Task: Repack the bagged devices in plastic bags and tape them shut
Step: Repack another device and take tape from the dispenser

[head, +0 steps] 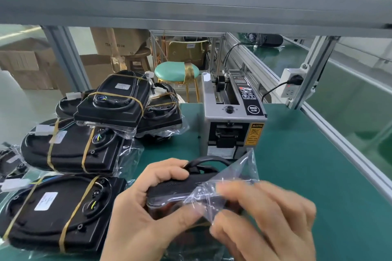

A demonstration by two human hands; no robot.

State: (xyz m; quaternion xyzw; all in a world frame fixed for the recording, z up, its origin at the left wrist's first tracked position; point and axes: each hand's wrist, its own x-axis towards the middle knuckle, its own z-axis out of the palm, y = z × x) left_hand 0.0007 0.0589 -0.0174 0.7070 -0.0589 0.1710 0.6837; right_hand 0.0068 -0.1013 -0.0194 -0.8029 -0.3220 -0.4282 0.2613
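Observation:
My left hand (146, 203) grips a black device (176, 188) near the front of the green table, fingers curled over its top and thumb underneath. A clear plastic bag (233, 178) covers the device's right part, its open end sticking up. My right hand (265, 218), blurred, pinches the bag's plastic at the device's right side. A grey automatic tape dispenser (231, 116) stands just behind. Several bagged black devices (70, 146) bound with yellow bands lie in piles to the left.
The green table (307, 165) stretches to the right, bordered by an aluminium rail (339, 133). A socket (292, 82) with a plug hangs on the frame post. A shelf beam (191, 6) crosses overhead. Cardboard boxes (27, 63) and a green stool (176, 72) stand beyond the table.

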